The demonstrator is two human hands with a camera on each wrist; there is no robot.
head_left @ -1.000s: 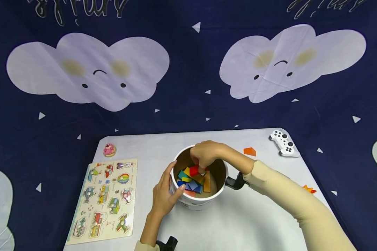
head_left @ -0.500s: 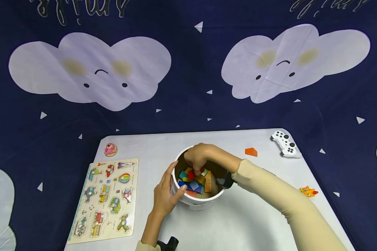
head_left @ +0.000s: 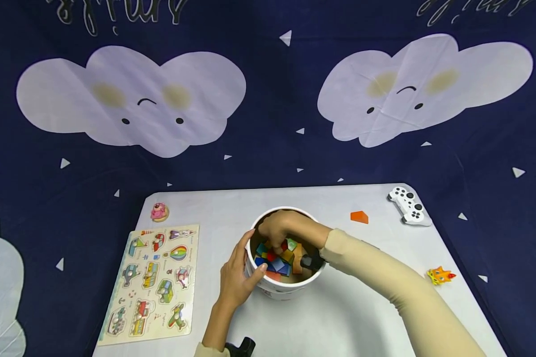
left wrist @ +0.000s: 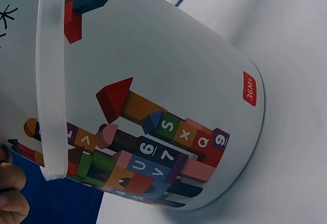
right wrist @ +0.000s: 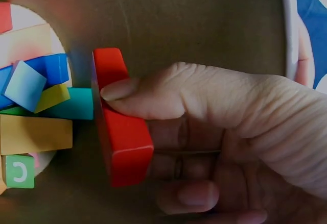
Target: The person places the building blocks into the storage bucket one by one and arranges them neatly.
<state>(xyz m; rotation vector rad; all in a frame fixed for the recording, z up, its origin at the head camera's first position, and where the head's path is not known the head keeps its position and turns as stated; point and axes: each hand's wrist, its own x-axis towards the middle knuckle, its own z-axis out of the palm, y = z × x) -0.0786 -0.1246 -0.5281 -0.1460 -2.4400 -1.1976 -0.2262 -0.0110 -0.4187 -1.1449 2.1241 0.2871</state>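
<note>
A white round bucket (head_left: pixel 278 294) stands on the table, with several coloured wooden blocks (head_left: pixel 278 266) at its bottom. My left hand (head_left: pixel 237 278) grips its left rim, thumb over the inner side and fingers outside. My right hand (head_left: pixel 275 228) is down inside it. In the right wrist view, that hand pinches a red block (right wrist: pixel 127 134), thumb on one face and fingers behind. Beyond it lie a blue block (right wrist: pixel 55 70), a teal block (right wrist: pixel 79 103), an orange-tan block (right wrist: pixel 36 134) and a green letter block (right wrist: pixel 19 171). The left wrist view shows the bucket's printed wall (left wrist: pixel 168 55).
A wooden picture puzzle board (head_left: pixel 161 297) lies left of the bucket, a pink toy (head_left: pixel 159 211) behind it. Right of the bucket are an orange block (head_left: pixel 359 217), a white game controller (head_left: pixel 408 206) and an orange spiky toy (head_left: pixel 440 275). A black wrist mount (head_left: pixel 311 261) dips into the bucket.
My right hand has gone deeper into the bucket and slightly left, its wrist now within the rim. My left hand keeps its grip on the rim. The whole head view has shifted slightly right.
</note>
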